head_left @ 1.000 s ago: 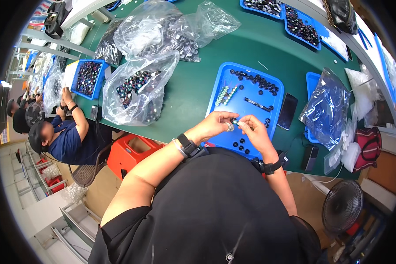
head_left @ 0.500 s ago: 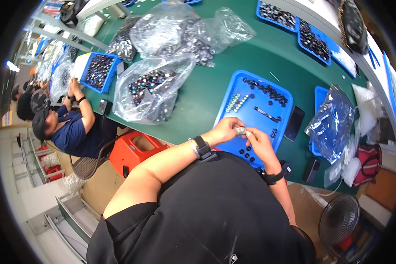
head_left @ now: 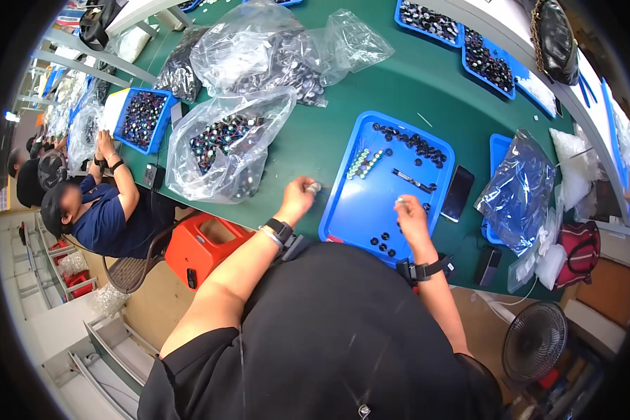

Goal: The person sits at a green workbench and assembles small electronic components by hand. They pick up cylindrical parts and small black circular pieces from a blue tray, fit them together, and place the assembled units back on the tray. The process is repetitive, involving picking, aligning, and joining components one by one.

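Left hand (head_left: 298, 199) and right hand (head_left: 411, 215) had drawn apart since the earlier frame: the left just beyond the tray's left edge, the right over the tray. Fingers of both were curled; any grip could not be told. Blue tray (head_left: 357, 218) held small dark round parts (head_left: 383, 242), near and far ends: probably light, stiff, slippery, best pinched at the rim; also green beaded pieces (head_left: 360, 166). Alongside, on the green desk (head_left: 308, 143), lay a smartphone (head_left: 458, 194).
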### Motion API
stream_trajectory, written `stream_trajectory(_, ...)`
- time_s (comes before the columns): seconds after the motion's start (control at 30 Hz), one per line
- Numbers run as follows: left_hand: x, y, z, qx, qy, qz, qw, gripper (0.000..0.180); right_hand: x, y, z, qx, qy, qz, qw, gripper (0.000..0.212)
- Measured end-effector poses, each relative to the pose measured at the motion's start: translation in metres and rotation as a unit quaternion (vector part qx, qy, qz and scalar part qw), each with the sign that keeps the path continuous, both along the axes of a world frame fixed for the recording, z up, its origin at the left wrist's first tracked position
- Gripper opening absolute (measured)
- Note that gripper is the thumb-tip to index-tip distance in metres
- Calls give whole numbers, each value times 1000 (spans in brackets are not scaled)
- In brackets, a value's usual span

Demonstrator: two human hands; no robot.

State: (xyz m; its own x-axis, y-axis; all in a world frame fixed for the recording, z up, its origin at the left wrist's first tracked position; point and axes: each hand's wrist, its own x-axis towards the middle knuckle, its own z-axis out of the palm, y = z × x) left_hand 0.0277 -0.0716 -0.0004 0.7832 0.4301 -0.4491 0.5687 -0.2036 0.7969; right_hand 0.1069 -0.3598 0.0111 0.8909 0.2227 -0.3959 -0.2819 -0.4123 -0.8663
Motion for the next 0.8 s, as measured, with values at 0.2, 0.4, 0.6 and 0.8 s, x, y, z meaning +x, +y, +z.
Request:
stream_trajectory(0.2,-14,13,-10,-143,-12,98,985,15,17,-30,-35,-11,44,-50,998,17)
stream_trajectory(0.4,-4,23,72,131,-252,90,955,18,9,-36,-40,-32,58,-46,997,17)
stream_trajectory(0.6,0,129,138,535,-210,105,811,40,-2,-42,-29,2,60,-97,993,15)
stream_trajectory(0.8,21,49,117,396,-292,-93,866,42,-12,-55,-19,-211,-129,34,968,30)
